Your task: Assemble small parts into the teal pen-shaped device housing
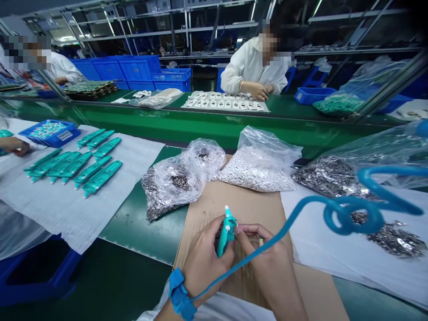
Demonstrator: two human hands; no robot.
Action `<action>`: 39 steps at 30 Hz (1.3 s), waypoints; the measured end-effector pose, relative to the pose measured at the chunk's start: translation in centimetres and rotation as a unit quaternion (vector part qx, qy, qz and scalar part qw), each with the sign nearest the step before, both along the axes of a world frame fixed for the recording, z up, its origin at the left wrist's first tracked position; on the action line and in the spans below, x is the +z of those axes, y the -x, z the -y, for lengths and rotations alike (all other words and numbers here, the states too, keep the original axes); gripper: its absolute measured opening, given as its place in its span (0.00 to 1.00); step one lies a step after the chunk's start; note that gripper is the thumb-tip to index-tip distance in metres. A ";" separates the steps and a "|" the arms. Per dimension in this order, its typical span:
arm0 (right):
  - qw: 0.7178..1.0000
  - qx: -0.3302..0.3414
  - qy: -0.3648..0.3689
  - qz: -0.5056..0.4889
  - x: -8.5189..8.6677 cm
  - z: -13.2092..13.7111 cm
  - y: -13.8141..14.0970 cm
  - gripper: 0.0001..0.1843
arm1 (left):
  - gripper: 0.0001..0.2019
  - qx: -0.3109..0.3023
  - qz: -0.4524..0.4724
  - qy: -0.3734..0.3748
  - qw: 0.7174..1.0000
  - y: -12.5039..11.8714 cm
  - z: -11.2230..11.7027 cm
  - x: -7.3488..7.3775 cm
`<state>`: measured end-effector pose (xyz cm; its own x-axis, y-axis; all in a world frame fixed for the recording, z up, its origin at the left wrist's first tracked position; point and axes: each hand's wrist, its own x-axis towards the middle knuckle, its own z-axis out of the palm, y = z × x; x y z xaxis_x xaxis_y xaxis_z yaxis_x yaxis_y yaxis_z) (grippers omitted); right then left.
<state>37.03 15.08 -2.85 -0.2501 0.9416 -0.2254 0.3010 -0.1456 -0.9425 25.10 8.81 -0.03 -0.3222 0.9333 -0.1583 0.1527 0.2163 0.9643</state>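
A teal plastic housing (pixel 222 240) with a white tip and a round white part near its upper end is held upright over brown cardboard (pixel 214 200). My left hand (pixel 203 249) wraps round its lower half, thumb on one side and fingers on the other. At the housing's right edge, the thumb and forefinger of my right hand (pixel 262 249) are pinched together; whatever is between the fingertips is too small to make out. A blue wrist strap (pixel 180 294) circles my left wrist, its coiled blue cord (pixel 284 225) crossing in front of my right hand.
Bags of small metal parts (pixel 167 189), a bag of white parts (pixel 257 171) and loose metal pieces (pixel 397 240) surround the cardboard. Several teal housings (pixel 102 177) and a blue bin (pixel 55 136) lie left, near another person's hand (pixel 15 145). A co-worker (pixel 256 67) works opposite.
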 end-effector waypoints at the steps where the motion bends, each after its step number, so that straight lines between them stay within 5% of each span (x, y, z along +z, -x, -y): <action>1: 1.000 0.002 -0.006 0.014 0.1 0.1 0.0 0.18 | 0.15 0.000 -0.001 0.000 1.000 0.0 0.0 0.0; 8: 0.998 0.021 0.002 0.050 1.4 0.1 0.2 0.17 | 0.17 0.002 0.002 -0.011 1.000 0.1 0.0 0.4; 21: 0.996 -0.002 0.062 -0.067 1.4 0.1 -0.1 0.12 | 0.23 -0.023 -0.059 -0.054 0.997 -0.7 0.6 -0.2; 39: 0.950 0.048 0.230 -0.208 1.9 0.1 -0.7 0.19 | 0.07 0.023 -0.075 0.013 0.997 -0.9 0.8 2.0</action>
